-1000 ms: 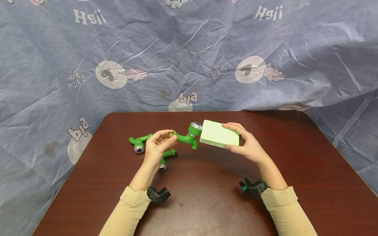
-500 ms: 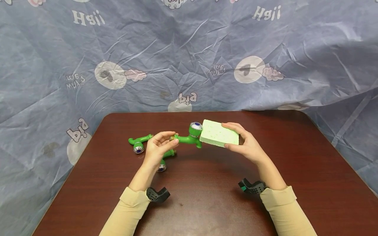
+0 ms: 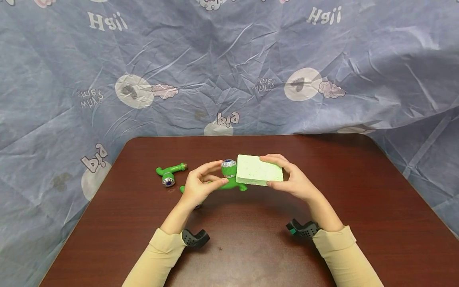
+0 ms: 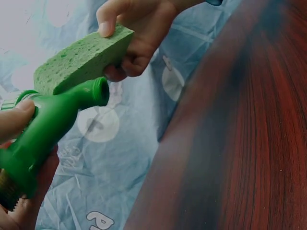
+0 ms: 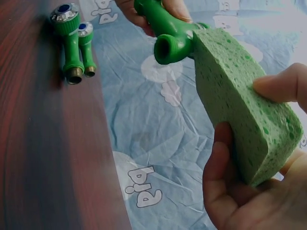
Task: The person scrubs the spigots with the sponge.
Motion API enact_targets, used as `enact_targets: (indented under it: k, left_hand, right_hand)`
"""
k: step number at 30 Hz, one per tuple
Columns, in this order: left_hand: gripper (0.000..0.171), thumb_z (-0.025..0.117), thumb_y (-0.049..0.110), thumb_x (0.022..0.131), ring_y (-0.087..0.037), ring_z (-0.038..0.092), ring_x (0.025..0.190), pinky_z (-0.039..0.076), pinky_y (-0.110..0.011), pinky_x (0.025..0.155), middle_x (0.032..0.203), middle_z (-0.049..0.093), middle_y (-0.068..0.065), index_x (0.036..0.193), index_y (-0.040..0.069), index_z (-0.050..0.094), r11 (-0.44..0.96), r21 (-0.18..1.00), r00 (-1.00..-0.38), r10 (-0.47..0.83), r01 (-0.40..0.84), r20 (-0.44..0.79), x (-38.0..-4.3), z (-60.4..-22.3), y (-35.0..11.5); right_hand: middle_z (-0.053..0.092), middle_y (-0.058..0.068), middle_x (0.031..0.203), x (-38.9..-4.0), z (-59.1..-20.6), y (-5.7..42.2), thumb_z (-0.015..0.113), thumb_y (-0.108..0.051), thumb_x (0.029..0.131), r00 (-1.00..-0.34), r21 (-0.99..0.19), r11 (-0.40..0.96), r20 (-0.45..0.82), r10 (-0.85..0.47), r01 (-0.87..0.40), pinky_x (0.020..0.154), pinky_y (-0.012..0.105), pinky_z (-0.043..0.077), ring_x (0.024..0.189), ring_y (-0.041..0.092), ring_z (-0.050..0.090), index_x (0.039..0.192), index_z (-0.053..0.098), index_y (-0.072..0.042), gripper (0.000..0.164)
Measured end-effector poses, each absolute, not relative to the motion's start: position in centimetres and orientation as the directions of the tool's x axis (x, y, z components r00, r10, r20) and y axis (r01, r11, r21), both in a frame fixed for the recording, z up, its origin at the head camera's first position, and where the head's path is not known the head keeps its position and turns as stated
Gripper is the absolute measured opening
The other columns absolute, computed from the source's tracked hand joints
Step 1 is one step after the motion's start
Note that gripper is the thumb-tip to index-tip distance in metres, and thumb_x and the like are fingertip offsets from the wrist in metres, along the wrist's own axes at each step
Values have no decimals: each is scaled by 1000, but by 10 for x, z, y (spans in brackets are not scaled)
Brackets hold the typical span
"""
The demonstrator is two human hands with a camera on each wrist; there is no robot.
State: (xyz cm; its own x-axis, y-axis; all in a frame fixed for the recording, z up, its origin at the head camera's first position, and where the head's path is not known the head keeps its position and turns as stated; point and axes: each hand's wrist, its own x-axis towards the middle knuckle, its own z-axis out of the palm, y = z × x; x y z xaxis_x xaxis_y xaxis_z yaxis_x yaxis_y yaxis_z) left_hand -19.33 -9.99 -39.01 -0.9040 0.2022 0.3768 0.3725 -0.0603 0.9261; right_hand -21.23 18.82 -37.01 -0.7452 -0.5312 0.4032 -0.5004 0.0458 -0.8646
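My left hand holds a green faucet by its body close to the knob. The faucet has a brass threaded end and a chrome-topped knob. In the left wrist view the threaded end points down and the spout points up to the right. My right hand grips a pale green sponge at its right end, thumb on one face and fingers on the other. The sponge's left end is right against the faucet's knob in the head view. Both things are held above the table.
Two more green faucets lie on the dark wooden table at the left. One faucet is fully visible; the other faucet is mostly hidden behind my left hand. A blue printed sheet hangs behind the table.
My left hand has moved from the threaded end along the faucet toward its knob. The sponge and right hand have shifted left and slightly down. The faucet is lower too.
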Motion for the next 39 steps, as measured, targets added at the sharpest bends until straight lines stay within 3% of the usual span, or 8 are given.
enact_targets:
  k: [7,15,23,30,39]
  left_hand:
    - [54,75,-6,75,-12,67,73,46,-20,49,115,63,-18,126,2,59,-83,920,-901,190,382,391,-191,-390,-98]
    - [57,78,-5,71,-14,66,75,51,-23,54,107,64,-18,125,3,60,-35,932,-913,193,360,360,-190,-388,-95]
    - [58,75,-16,67,-15,67,79,56,-29,69,111,58,-21,121,-6,56,-117,930,-901,232,349,368,-192,-388,-98]
    - [49,76,-16,65,-15,65,76,55,-27,66,101,58,-11,108,-4,56,-139,931,-919,164,339,359,-193,-387,-100]
    - [51,76,-17,65,-14,64,75,55,-25,65,99,58,-8,110,-9,55,-146,928,-919,153,343,364,-194,-390,-97]
  right_hand:
    - [38,18,132,-210,-370,184,64,13,76,-730,-857,37,414,-544,-514,73,23,50,102,20,47,131,48,6,58]
    - [39,19,131,-210,-372,180,64,14,75,-698,-849,13,426,-576,-529,72,23,51,106,23,45,130,47,6,58]
    - [42,14,133,-211,-368,185,69,10,72,-654,-787,77,448,-609,-612,81,23,46,117,23,41,131,50,2,62]
    - [42,15,133,-211,-363,195,68,14,71,-665,-784,83,459,-589,-615,78,22,45,117,22,39,130,50,3,63]
    - [41,14,134,-208,-367,181,71,10,72,-655,-799,67,438,-616,-597,80,25,47,118,23,41,131,50,1,64]
